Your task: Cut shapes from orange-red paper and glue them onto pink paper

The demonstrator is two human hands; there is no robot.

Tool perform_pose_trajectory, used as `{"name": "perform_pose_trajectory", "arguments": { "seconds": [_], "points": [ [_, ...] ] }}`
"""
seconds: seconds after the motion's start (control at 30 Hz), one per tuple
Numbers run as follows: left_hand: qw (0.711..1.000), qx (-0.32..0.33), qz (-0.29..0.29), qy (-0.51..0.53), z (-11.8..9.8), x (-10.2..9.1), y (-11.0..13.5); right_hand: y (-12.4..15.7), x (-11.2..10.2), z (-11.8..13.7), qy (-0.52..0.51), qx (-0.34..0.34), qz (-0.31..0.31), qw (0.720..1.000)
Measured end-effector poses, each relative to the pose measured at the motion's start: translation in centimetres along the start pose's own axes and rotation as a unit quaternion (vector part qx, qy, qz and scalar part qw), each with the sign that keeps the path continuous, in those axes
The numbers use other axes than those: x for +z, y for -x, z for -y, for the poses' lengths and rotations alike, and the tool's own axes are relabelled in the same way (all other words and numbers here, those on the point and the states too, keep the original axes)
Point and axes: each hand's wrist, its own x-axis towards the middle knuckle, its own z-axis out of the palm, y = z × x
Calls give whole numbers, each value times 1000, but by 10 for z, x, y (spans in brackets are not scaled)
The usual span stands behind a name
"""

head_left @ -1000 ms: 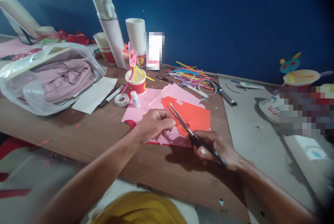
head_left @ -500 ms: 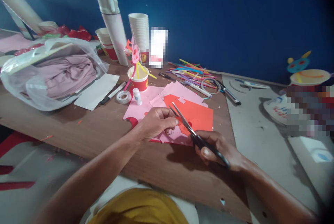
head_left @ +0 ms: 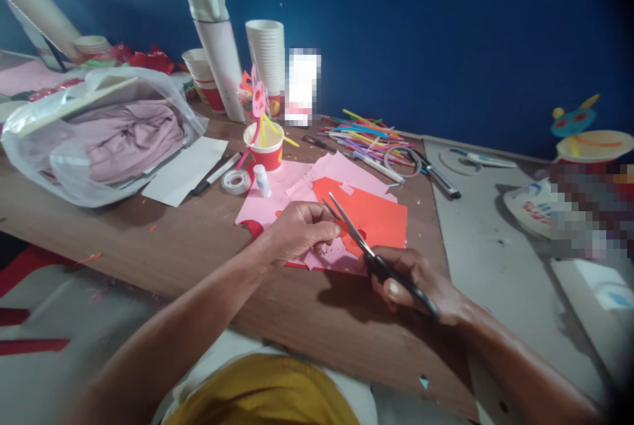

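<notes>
My right hand (head_left: 421, 283) grips the black handles of a pair of scissors (head_left: 356, 237), whose metal blades are parted and point up-left. My left hand (head_left: 300, 230) is closed in a pinch on a small red paper piece (head_left: 341, 229) held at the blades. Both hands hover over a red paper sheet (head_left: 379, 217) lying on pink paper sheets (head_left: 277, 194) on the brown table (head_left: 198, 240).
A red paper cup with straws (head_left: 264, 146), a tape roll (head_left: 236, 181) and a small glue bottle (head_left: 263, 181) sit behind the paper. Coloured straws (head_left: 364, 136) and markers (head_left: 436, 177) lie at the back. A plastic bag of cloth (head_left: 99, 138) fills the left; stacked cups (head_left: 267, 55) stand by the blue wall.
The view has shifted slightly, so everything sits a little to the right in the frame. Both hands keep the same hold on the scissors and the red piece.
</notes>
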Motion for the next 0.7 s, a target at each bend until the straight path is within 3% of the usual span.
{"name": "perform_pose_trajectory", "arguments": {
  "seconds": [0.17,0.7],
  "points": [
    [1000,-4,-7,-9,0,1,0,0,0,2,12,-20,0,1000],
    [1000,-13,-12,-14,-1,1,0,1,3,5,-21,10,-18,1000]
  ]
}}
